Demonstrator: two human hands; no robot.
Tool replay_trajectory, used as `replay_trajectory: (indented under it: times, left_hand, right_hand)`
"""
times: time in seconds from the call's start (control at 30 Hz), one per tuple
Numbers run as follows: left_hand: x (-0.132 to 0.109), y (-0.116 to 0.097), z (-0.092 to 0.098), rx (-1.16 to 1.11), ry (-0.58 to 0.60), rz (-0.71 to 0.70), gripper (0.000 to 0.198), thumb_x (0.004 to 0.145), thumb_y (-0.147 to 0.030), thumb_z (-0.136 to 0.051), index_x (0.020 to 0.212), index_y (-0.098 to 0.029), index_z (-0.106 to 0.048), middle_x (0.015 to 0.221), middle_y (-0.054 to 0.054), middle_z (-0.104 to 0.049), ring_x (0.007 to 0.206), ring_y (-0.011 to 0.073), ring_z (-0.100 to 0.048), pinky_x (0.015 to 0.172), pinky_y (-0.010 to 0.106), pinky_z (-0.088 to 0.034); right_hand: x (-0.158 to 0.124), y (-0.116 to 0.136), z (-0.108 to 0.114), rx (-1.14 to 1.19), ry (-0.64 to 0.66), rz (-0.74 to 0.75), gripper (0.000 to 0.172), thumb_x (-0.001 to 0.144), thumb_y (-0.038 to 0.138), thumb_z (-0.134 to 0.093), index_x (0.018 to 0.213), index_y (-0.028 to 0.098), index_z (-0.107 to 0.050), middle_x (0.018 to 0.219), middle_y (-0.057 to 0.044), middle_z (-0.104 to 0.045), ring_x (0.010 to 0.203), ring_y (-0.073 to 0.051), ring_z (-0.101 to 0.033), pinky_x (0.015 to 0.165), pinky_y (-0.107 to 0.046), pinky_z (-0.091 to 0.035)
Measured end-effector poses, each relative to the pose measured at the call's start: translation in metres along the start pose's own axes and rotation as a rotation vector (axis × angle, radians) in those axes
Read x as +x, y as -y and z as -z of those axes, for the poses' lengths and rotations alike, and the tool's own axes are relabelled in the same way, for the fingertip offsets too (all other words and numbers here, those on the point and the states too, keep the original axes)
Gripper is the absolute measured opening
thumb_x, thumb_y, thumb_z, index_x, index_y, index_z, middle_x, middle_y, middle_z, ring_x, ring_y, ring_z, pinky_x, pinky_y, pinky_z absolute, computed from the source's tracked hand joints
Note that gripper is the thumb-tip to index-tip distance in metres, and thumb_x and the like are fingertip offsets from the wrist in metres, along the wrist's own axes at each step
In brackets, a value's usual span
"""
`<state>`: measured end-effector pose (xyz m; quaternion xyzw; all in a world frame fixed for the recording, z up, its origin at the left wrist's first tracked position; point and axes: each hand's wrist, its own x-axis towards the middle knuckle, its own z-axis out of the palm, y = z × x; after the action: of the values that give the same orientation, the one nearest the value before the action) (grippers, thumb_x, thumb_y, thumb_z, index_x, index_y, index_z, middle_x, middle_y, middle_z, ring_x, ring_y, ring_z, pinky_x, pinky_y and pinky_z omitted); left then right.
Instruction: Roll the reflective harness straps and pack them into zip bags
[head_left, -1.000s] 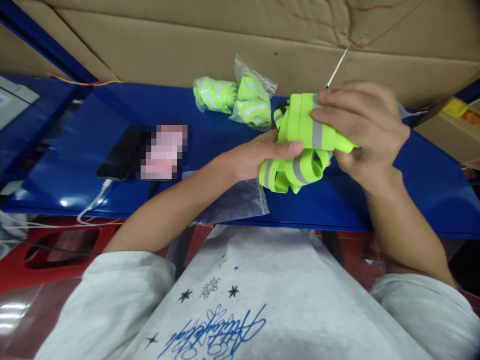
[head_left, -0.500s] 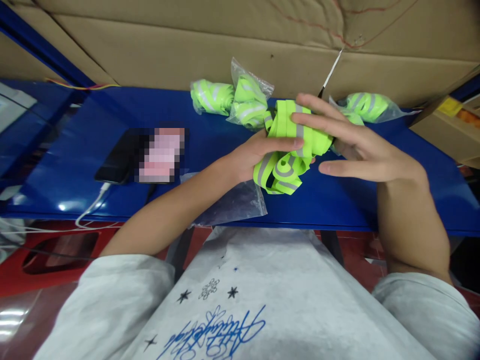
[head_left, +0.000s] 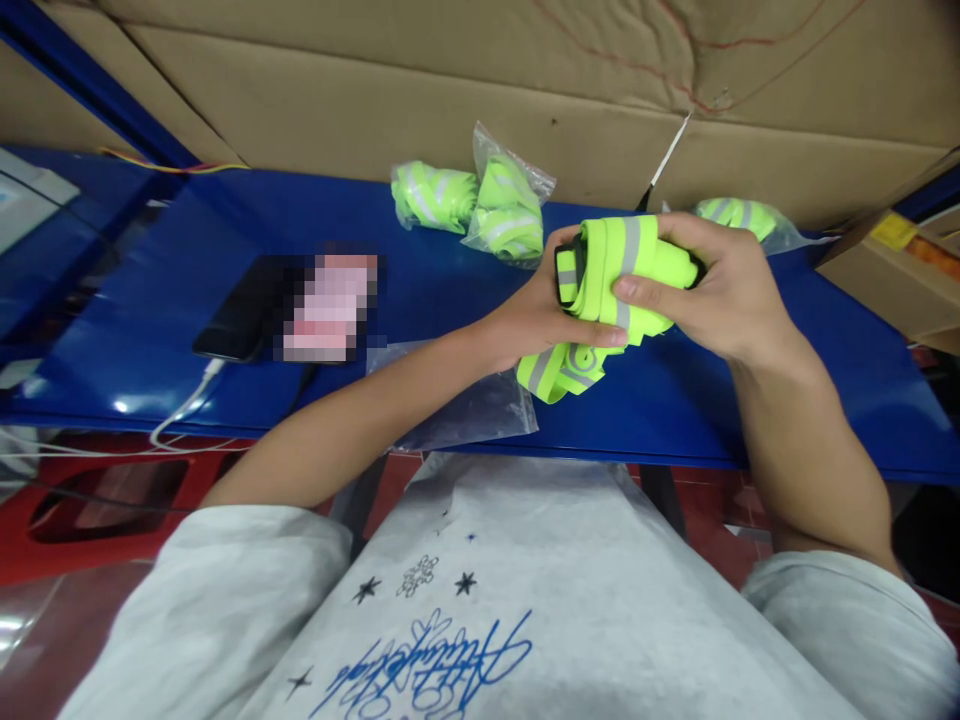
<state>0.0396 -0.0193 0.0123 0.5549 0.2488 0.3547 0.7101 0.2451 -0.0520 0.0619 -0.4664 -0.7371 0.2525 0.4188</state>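
A neon yellow-green strap bundle (head_left: 637,262) with grey reflective stripes is held above the blue table, between both hands. My left hand (head_left: 536,315) wraps round its left side, thumb across the front. My right hand (head_left: 716,285) grips the right side, thumb pressed on the front face. Loose loops of the strap (head_left: 562,372) hang below my left hand. A dark part shows at the bundle's left end. Behind it lie two bagged bundles, one at the left (head_left: 435,196) and one beside it (head_left: 511,212). Another bagged bundle (head_left: 739,215) lies behind my right hand.
On the blue table (head_left: 442,285) lie an empty clear bag (head_left: 472,405) near the front edge, a black phone (head_left: 244,310) with a white cable, and a pixelated object (head_left: 330,308). A cardboard box (head_left: 892,270) stands at the right. Scissors (head_left: 667,160) lean at the back.
My right hand has closed from spread fingers onto the bundle's right side. The bundle has shifted slightly right and turned, showing its dark part at the left end.
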Motion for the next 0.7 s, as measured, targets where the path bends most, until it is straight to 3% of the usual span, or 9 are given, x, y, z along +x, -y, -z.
replay_trajectory:
  times: [0.23, 0.4, 0.53, 0.7]
  left_hand:
    - [-0.002, -0.005, 0.0, -0.032, 0.101, 0.02, 0.065, 0.063, -0.038, -0.104, 0.118, -0.019, -0.073, 0.112, 0.01, -0.08, 0.101, 0.023, -0.077, 0.094, 0.039, -0.063]
    - [0.002, -0.002, 0.0, -0.058, 0.263, 0.057, 0.045, 0.073, -0.035, -0.098, 0.11, -0.017, -0.079, 0.113, 0.01, -0.082, 0.107, 0.0221, -0.077, 0.102, 0.037, -0.06]
    - [0.005, 0.004, 0.0, -0.038, 0.289, 0.068, 0.042, 0.077, -0.039, -0.096, 0.109, -0.017, -0.079, 0.103, 0.009, -0.083, 0.105, 0.0207, -0.078, 0.1, 0.034, -0.061]
    - [0.0, 0.0, -0.006, -0.07, 0.261, 0.087, 0.051, 0.079, -0.056, -0.092, 0.106, -0.016, -0.076, 0.088, 0.008, -0.081, 0.075, 0.0194, -0.078, 0.076, 0.034, -0.065]
  right_hand:
    - [0.0, -0.009, 0.001, -0.086, -0.277, 0.201, 0.05, 0.077, 0.06, -0.092, 0.113, 0.026, -0.084, 0.094, -0.001, -0.079, 0.076, -0.019, -0.068, 0.07, -0.035, -0.059]
    - [-0.004, -0.006, -0.003, -0.158, -0.359, 0.326, 0.048, 0.082, 0.055, -0.089, 0.118, 0.024, -0.083, 0.101, -0.002, -0.082, 0.088, -0.023, -0.074, 0.08, -0.039, -0.061]
    - [-0.011, 0.005, -0.006, -0.187, -0.38, 0.411, 0.044, 0.085, 0.047, -0.088, 0.126, 0.033, -0.081, 0.117, 0.002, -0.082, 0.103, -0.026, -0.077, 0.093, -0.042, -0.062]
    - [-0.02, 0.009, -0.005, -0.379, -0.408, 0.484, 0.053, 0.091, 0.045, -0.083, 0.142, 0.045, -0.071, 0.127, 0.005, -0.079, 0.111, -0.03, -0.076, 0.099, -0.046, -0.06]
